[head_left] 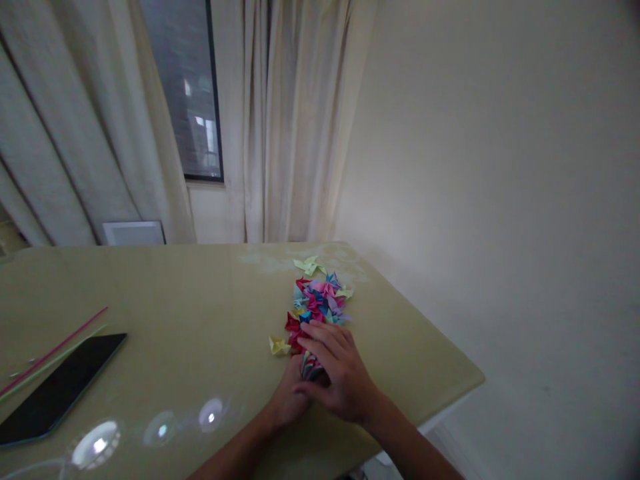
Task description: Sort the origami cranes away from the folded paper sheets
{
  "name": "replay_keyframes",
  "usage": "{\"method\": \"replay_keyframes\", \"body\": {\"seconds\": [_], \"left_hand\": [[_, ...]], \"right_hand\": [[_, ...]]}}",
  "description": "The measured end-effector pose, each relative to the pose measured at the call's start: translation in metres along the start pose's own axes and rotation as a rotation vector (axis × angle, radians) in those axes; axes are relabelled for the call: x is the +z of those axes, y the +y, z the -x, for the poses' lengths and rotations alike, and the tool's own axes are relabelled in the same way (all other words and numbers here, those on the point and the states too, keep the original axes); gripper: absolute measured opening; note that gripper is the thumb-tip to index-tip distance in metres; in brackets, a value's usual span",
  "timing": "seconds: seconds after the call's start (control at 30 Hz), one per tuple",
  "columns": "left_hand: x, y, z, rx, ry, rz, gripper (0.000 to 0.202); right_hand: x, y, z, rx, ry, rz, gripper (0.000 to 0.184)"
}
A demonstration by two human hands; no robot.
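Observation:
A bunch of colourful folded paper pieces (311, 367) sits between my two hands, low at the table's right part. My left hand (287, 395) is closed around its left side, most of its fingers hidden. From the right, my right hand (343, 370) curves over the bunch, thumb beneath and fingers reaching across the top. Just beyond my fingers lies a pile of small origami shapes (320, 300) in pink, red, blue, purple and pale green. A yellow folded paper (279, 345) rests left of the pile, and a light green one (310, 265) lies at its far end.
A dark phone or tablet (63, 387) lies at the left, beside a pink stick (55, 350) and a green stick (53, 362). The glossy table (190, 300) ends at a wall (480, 167) on the right and curtains (300, 120) behind.

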State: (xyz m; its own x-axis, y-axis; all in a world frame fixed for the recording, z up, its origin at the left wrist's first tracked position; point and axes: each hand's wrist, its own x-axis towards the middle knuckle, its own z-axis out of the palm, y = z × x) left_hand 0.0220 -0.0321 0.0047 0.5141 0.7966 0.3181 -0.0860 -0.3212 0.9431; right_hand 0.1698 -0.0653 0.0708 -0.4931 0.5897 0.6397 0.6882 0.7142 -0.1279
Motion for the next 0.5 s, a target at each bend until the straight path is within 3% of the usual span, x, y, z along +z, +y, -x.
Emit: {"method": "replay_keyframes", "body": {"seconds": [0.13,0.33,0.5], "left_hand": [[0.002,0.011,0.002,0.025,0.0,0.017,0.024],[0.005,0.018,0.001,0.077,0.128,0.057,0.029],[0.007,0.003,0.002,0.053,0.142,0.106,0.035]], "right_hand": [[0.012,-0.005,0.003,0.114,0.142,0.002,0.03],[0.019,-0.014,0.01,0.082,0.197,-0.056,0.032],[0.024,-0.016,0.016,0.085,0.239,-0.104,0.032]]}}
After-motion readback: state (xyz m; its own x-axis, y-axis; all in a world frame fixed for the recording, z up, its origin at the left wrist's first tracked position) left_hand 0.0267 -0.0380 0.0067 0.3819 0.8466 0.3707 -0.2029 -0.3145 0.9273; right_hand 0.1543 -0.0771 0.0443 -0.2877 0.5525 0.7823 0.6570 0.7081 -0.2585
